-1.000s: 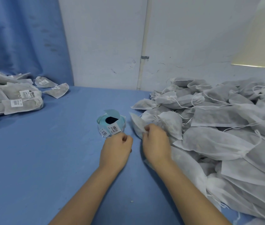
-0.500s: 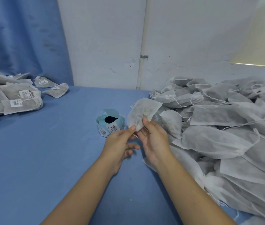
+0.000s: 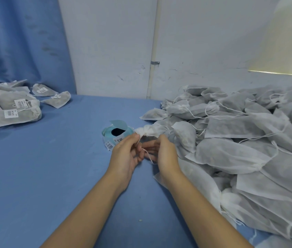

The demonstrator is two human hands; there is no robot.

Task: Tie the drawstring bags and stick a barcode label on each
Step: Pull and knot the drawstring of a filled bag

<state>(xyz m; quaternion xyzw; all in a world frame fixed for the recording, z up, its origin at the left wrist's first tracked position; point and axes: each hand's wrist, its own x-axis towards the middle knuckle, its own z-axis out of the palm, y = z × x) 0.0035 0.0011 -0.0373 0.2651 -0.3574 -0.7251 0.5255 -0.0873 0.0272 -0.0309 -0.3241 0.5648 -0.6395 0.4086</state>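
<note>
A white drawstring bag (image 3: 152,131) lies across the top of my two hands, its mouth gathered into a bunch on the left. My left hand (image 3: 126,154) pinches the drawstring just under the gathered mouth. My right hand (image 3: 164,153) holds the bag's body from the right, and a loose end of string (image 3: 147,155) hangs between the two hands. Just behind my left hand stands a light blue roll of barcode labels (image 3: 117,134), with a few labels trailing off it.
A big heap of untied white bags (image 3: 245,140) fills the right side of the blue table (image 3: 52,176). Several labelled bags (image 3: 14,111) lie in a pile at the far left. A white wall and a blue curtain close off the back.
The bag was lifted out of the heap and held upright. Now it lies sideways with its mouth pulled shut, and my left hand has taken the string.
</note>
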